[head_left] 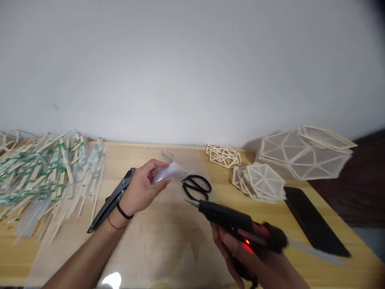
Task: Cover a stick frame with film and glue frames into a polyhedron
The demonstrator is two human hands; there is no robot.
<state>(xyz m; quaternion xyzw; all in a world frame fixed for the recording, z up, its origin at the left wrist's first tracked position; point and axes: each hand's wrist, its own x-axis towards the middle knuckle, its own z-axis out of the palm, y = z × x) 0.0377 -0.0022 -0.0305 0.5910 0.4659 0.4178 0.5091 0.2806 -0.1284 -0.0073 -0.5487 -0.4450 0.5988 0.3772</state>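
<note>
My left hand (144,184) pinches a thin, translucent whitish piece (165,172) between thumb and fingers, above the table. A hot glue gun (231,218) is gripped in my right hand (249,257). Its metal nozzle points left, toward the middle, and a red light glows on its side. From its rear end sticks out a clear glue stick (315,252). Between the two hands lie scissors with black handles (197,187); their blades are mostly hidden. Beside my left wrist rests a grey-and-black cutting tool (116,196), partly covered by the hand.
A clear mat (168,241) covers the table's middle. Wrapped chopsticks (57,164) heap at left, with glue sticks (33,214) in front. At right stand stick-framed panels: bare (223,155), small covered (264,182) and large covered (303,154). A flat black object (315,220) lies near the right edge.
</note>
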